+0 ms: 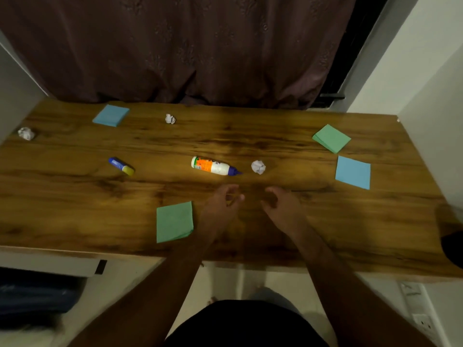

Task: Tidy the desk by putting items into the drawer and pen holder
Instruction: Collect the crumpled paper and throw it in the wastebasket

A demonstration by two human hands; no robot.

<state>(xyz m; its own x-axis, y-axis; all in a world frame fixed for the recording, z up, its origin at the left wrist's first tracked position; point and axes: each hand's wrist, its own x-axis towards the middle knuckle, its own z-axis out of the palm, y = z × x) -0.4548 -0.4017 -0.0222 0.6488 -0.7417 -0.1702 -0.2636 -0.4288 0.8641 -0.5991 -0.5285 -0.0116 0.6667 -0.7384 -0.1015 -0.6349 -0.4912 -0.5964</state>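
A white glue bottle (214, 166) with an orange label and blue cap lies on the wooden desk (75, 196), near its middle. A blue and yellow glue stick (122, 166) lies to its left. Three crumpled paper balls rest at the far left (26, 133), the back (170, 118) and right of the bottle (258, 167). Sticky-note pads lie around: blue at the back left (111, 115), green at the front (174, 221), green (331, 138) and blue (353, 172) on the right. My left hand (224, 202) and right hand (280, 205) hover just in front of the bottle, fingers curled and apart, holding nothing.
A dark curtain (188, 51) hangs behind the desk. White walls flank it on both sides. A dark object (452, 249) pokes in at the desk's right edge. Below the front left edge is a white panel (50, 264). No pen holder shows.
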